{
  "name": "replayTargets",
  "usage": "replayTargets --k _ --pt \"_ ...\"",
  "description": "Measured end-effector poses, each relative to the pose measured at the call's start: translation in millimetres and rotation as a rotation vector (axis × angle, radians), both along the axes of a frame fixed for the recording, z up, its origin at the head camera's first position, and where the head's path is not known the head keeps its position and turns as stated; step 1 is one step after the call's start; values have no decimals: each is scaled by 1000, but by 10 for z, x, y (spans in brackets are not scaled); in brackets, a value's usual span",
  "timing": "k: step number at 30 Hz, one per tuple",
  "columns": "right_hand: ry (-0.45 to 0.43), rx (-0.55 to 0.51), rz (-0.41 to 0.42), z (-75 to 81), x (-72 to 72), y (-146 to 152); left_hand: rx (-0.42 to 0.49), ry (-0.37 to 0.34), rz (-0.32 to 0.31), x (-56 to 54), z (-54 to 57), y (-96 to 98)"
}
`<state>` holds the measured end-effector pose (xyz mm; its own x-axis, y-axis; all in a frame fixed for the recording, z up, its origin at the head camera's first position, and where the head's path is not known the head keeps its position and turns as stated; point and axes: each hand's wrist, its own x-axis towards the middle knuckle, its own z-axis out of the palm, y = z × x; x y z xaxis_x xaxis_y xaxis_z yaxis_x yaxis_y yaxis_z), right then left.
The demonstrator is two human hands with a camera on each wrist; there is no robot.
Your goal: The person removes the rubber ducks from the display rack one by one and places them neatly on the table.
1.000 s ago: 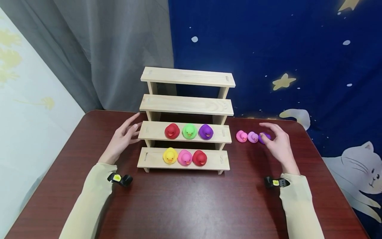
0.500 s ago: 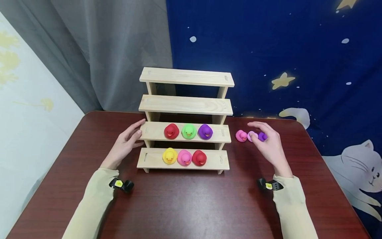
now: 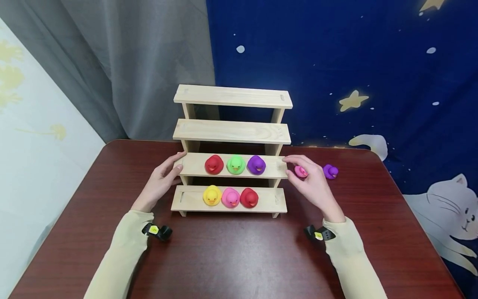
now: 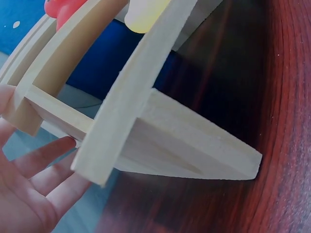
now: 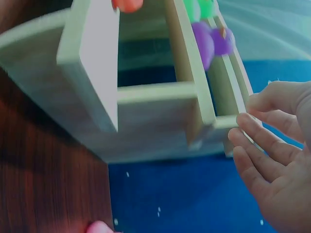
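Observation:
A four-step wooden display stand (image 3: 231,131) stands on the table. My left hand (image 3: 158,180) is at the left end of its second step from the bottom, fingers extended along the board's end. My right hand (image 3: 311,182) reaches the right end of that same step, fingertips right at the edge; its fingers are extended in the right wrist view. On this step sit a red rubber duck (image 3: 214,165), a green duck (image 3: 236,165) and a purple duck (image 3: 256,165). The bottom step bears a yellow duck (image 3: 212,196), a pink duck (image 3: 230,198) and another red duck (image 3: 249,198).
Right of the stand, a small pink duck (image 3: 300,171) shows partly behind my right hand, with a small purple duck (image 3: 330,171) beyond it. A grey curtain (image 3: 160,62) and a blue starry cloth (image 3: 298,50) hang behind the table (image 3: 239,257).
My right hand has moved left from over the small ducks to the stand's right end, now hiding the lilac duck. My left hand has moved slightly right, up to the stand's left end.

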<state>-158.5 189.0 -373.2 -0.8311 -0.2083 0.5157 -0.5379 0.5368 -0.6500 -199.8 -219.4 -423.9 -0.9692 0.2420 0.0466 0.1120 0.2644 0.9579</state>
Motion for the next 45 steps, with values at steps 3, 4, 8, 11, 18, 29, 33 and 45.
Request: replayTargets --k 3,4,8,11,18,29,33,45 --pt "-3 19 43 -81 -39 -61 16 -4 -3 2 -9 4" --pt "-5 24 59 -81 -37 -93 24 -9 -5 1 -11 5" --pt "-8 34 112 -77 -53 -212 37 -34 -1 -2 -18 13" --pt "-15 35 132 -64 -75 -283 41 -44 1 -8 -36 14" --pt "9 27 142 -30 -155 -379 56 -45 19 5 -48 10" --pt "-21 39 142 -21 -218 -445 103 -31 12 19 -27 26" --pt "-14 31 147 -40 -219 -463 104 -32 15 18 -28 25" --pt "3 15 114 -95 -208 -469 97 -35 17 9 -54 9"
